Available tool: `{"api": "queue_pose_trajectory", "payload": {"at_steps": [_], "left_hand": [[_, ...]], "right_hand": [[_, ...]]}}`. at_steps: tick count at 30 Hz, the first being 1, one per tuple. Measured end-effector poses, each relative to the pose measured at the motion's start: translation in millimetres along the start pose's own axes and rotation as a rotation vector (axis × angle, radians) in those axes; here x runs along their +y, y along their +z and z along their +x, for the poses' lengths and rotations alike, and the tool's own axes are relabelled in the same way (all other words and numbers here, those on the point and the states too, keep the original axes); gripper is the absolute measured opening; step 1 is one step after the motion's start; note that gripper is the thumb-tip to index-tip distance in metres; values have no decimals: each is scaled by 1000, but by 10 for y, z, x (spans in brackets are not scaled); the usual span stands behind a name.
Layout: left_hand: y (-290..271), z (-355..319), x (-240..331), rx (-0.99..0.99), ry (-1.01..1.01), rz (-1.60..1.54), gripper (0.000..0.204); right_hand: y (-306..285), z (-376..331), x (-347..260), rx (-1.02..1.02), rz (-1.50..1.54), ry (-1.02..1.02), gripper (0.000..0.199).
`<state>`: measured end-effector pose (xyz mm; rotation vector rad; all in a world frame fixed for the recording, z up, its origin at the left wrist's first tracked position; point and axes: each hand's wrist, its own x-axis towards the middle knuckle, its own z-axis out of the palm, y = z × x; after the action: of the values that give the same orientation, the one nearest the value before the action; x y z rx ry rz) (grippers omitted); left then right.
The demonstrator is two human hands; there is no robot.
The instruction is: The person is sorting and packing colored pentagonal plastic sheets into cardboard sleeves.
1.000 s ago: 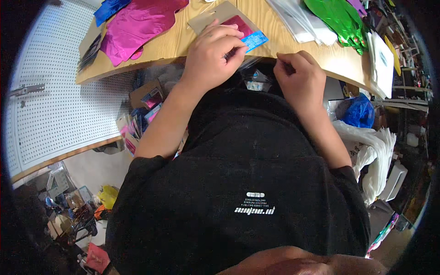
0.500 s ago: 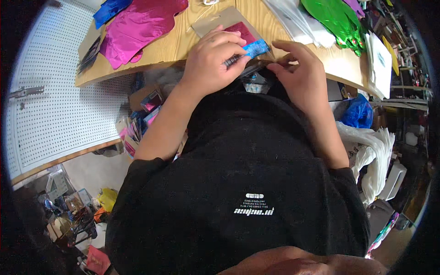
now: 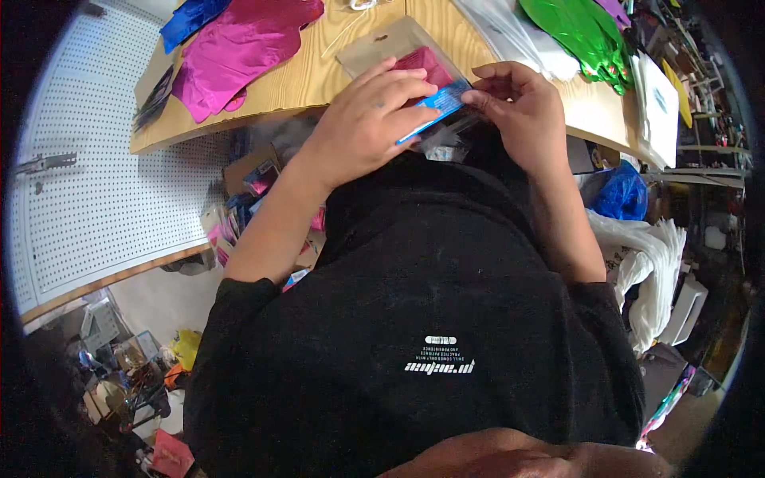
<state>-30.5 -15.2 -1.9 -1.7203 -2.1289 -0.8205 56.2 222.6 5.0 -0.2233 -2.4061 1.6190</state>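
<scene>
A clear plastic packet with a hang hole (image 3: 358, 52) lies over the front edge of the wooden table, tilted. Inside shows folded pink foil (image 3: 430, 70), with a blue printed card strip (image 3: 441, 102) across its near end. My left hand (image 3: 368, 115) grips the packet from the left, fingers over the pink part and thumb along the blue strip. At the packet's right corner, my right hand (image 3: 522, 103) has thumb and forefinger pinched at the end of the blue strip. The packet's underside and part of its left side are hidden by my left hand.
On the wooden table (image 3: 295, 80) lie a pink foil balloon (image 3: 247, 48), a blue foil piece (image 3: 191, 20), a green foil balloon (image 3: 578, 36) and clear plastic bags (image 3: 518, 36). A white pegboard (image 3: 119, 175) stands at left. White bags (image 3: 649, 271) hang at right.
My right thumb and forefinger have closed on the packet's right corner. My left hand has shifted slightly left and down, and more of the blue strip shows, now slanting.
</scene>
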Motion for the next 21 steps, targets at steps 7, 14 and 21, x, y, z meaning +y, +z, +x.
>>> {"api": "queue_pose_trajectory", "payload": {"at_steps": [7, 14, 21], "left_hand": [[196, -66, 84, 118, 131, 69, 45], [-108, 149, 438, 121, 37, -124, 42], [-238, 443, 404, 170, -339, -109, 35]], "right_hand": [[62, -87, 13, 112, 653, 106, 34], [-141, -93, -65, 162, 741, 148, 37], [-96, -152, -273, -77, 562, -175, 40]]}}
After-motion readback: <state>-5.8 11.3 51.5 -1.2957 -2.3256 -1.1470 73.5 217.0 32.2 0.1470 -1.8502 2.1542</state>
